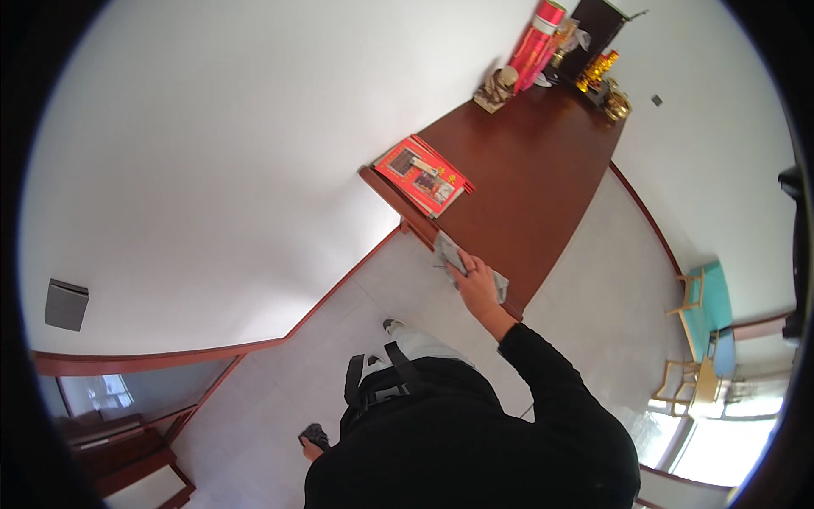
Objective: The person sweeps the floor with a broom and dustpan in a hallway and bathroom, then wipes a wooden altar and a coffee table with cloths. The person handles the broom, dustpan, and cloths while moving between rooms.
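Observation:
My right hand [477, 283] presses a grey cloth [451, 254] against the near end of a long dark-red wooden table [521, 184], its fingers bent over the fabric. Part of the cloth hangs past the table's raised end edge. Just beyond, a stack of red printed booklets or calendars [423, 178] lies by the wall. Low at my left side, my left hand [311, 448] is closed around a dark, crumpled cloth-like item [315, 434]; the sleeve and body hide part of that hand.
At the table's far end stand a carved ornament [496, 90], a red cylinder [534, 44], a golden figurine [598, 71] and a brass pot [615, 105]. A turquoise bench [711, 305] and wooden chairs [674, 385] are at right. A glazed cabinet [121, 407] is lower left.

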A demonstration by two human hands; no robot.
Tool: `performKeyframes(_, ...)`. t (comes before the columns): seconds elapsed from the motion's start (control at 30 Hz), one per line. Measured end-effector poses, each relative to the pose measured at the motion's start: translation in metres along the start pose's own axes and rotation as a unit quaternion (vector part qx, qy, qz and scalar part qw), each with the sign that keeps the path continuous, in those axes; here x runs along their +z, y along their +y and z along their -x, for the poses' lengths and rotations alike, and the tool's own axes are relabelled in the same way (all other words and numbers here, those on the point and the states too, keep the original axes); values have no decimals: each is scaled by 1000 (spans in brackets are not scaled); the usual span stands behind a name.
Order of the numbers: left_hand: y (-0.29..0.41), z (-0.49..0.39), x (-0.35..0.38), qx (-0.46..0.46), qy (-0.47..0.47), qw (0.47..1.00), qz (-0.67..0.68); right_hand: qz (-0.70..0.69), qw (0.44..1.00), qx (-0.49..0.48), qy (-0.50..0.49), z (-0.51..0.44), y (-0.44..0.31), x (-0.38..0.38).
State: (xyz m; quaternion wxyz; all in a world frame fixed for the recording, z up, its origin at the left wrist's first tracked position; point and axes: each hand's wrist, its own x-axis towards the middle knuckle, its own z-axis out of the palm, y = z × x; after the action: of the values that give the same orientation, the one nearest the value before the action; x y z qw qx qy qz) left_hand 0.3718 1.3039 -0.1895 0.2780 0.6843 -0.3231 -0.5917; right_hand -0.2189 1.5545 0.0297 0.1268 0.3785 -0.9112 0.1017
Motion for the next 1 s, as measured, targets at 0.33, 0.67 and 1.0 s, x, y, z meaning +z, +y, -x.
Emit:
performKeyframes(0.33, 124, -30, 82, 5, -56, 984, -169, 25, 952, 292, -89, 180, 30, -64)
performKeyframes(0.67, 41, -74, 61, -26, -112, 975, -189, -402, 629, 635, 196, 140, 65, -27)
performKeyframes(1.0, 24, -65, 29, 62, -43, 927, -369, -546, 519, 639, 154, 147, 61, 2)
